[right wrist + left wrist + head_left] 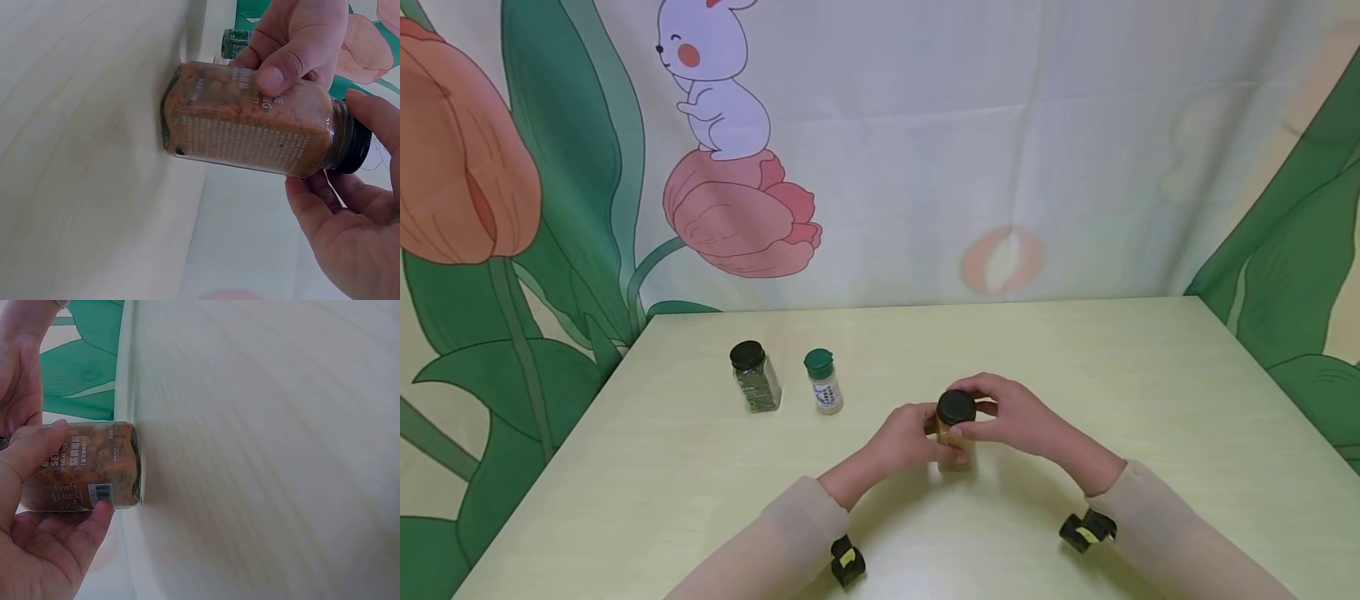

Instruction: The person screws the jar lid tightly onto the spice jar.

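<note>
Gripping the glass seasoning jar [237, 134] in the left hand [910, 437] and pinching around its black lid [957, 407] with the right hand [1015, 417], on the bench [1165, 417] at four o'clock from the green-capped shaker [825, 385], presumably for lid-turning, next calling for a steady twist.

In the head view, the left fingers [945, 453] and right fingers [980, 431] cover part of the seasoning jar [957, 408] between them. In the left wrist view, barely a sliver of its cap [3, 443] shows beside the left fingers. The green-capped shaker [825, 387] and green-filled jar [758, 383], left of the fingers, carry print too small to read. Nearer than the fingers, the head view's bottom edge cuts off both sleeves [775, 537].
</note>
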Motion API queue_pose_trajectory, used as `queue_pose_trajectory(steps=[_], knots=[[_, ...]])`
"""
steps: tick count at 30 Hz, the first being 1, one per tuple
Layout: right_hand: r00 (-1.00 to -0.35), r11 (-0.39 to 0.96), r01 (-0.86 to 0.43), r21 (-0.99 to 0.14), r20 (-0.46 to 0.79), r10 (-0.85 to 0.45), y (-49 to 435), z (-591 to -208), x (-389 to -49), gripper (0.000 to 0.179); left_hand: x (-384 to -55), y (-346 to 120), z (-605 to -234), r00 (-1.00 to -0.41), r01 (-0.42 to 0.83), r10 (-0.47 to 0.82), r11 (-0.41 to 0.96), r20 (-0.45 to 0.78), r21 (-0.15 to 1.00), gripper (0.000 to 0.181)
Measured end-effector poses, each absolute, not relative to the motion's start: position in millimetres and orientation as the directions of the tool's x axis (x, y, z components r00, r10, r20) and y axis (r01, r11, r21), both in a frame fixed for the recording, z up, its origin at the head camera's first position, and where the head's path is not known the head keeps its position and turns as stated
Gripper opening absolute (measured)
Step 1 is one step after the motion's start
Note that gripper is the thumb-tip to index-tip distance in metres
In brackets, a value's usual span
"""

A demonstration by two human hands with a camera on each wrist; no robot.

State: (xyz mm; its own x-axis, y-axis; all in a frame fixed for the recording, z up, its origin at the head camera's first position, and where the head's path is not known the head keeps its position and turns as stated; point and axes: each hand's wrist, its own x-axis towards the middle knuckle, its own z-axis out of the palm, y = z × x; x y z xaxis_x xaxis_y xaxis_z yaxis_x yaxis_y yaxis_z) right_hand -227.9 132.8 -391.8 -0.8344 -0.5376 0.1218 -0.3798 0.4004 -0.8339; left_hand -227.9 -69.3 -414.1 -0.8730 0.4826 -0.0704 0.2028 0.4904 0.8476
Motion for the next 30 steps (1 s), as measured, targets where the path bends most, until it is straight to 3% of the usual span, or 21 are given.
queue_pose_trajectory(steps=[14, 30], knots=[[-0.822, 0.382, -0.341, -0.859, 0.075, -0.565, 139.5, -394.4, -229.6, 0.055, -227.3, -69.3, -414.2, -0.874, 0.201, 0.48, 0.504, -0.079, 0.84, 0.048], [-0.825, 0.373, -0.368, -0.852, 0.114, -0.553, 136.0, -393.5, -227.8, 0.046, -226.2, -69.5, -413.1, -0.874, 0.199, 0.48, 0.493, -0.074, 0.847, 0.046]])
